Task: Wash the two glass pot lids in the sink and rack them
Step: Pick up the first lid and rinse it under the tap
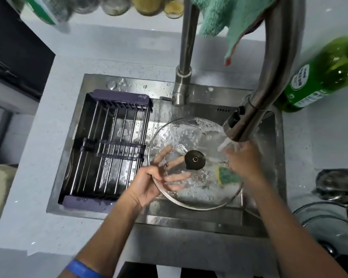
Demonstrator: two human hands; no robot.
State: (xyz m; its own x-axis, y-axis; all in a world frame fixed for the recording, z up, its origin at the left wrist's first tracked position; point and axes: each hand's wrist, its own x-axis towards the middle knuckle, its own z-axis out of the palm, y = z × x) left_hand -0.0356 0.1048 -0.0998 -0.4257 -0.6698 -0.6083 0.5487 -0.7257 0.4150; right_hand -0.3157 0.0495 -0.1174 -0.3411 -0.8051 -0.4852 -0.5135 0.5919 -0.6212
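Currently rinsing. Glass lid [189, 137] sits in the sink [205, 219], tilted up toward me, underside facing me with its dark knob plate [195, 159] showing. My left hand [155, 177] props it from the near-left rim: fingers spread and fairly straight behind and against the glass, so the lid stays angled under the water, not lying flat on the basin floor.

Right hand [243, 159] is at the far-right rim, directly below the faucet head [239, 127], water running over it. Fingers blurred by the stream; I cannot tell whether they curl round the rim or just press it. Green-and-yellow sponge [228, 176] lies against the lid just beside that hand, apparently not gripped — parked there within reach, I judge.

Suds and droplets cover much of the glass, so rinsing looks unfinished.

Purple-framed rack [109, 147] spans the sink's left side, bars bare, close beside the lid for a short transfer. Second lid [325, 223] waits on the tabletop [38, 177] at right. Green bottle [325, 77] stands behind the sink.
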